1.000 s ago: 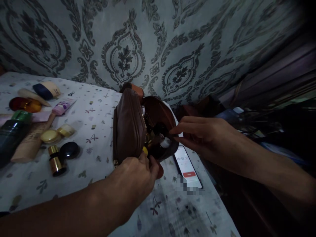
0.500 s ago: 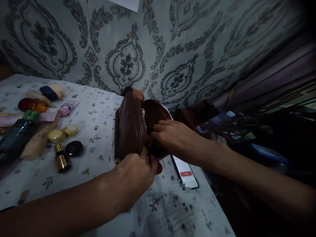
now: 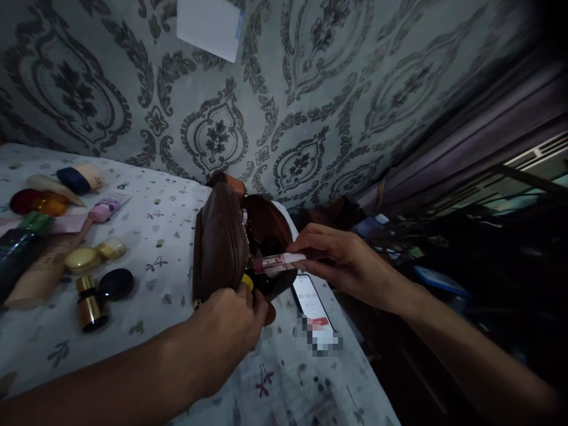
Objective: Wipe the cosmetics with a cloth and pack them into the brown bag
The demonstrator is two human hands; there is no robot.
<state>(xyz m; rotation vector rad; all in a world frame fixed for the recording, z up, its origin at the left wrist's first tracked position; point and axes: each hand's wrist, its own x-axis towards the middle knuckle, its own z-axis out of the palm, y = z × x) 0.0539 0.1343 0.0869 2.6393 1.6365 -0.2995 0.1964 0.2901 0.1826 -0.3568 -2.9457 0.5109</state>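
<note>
A brown leather makeup bag (image 3: 219, 245) stands unzipped on the cloth, its opening facing right. My left hand (image 3: 235, 319) is closed on the bag's near edge, next to a small yellow item (image 3: 247, 281) at the opening. Between the thumb and fingers of my right hand (image 3: 331, 254) is a lip gloss tube (image 3: 273, 263), clear with pink contents and a whitish end. The tube lies level across the mouth of the bag, its far end over the dark interior. What else the bag holds is mostly in shadow.
Cosmetics lie at left: a black compact (image 3: 116, 284), a gold and black bottle (image 3: 92, 305), a small yellow jar (image 3: 83, 259), a pink tube (image 3: 107, 207) and a green-capped bottle (image 3: 26, 251). A lit phone (image 3: 313, 302) lies near the table's right edge. Patterned wallpaper (image 3: 215, 133) rises behind.
My right hand has come out of the bag and drawn back to the right, with a lip gloss tube now showing in its fingers. My left hand keeps hold of the bag.
</note>
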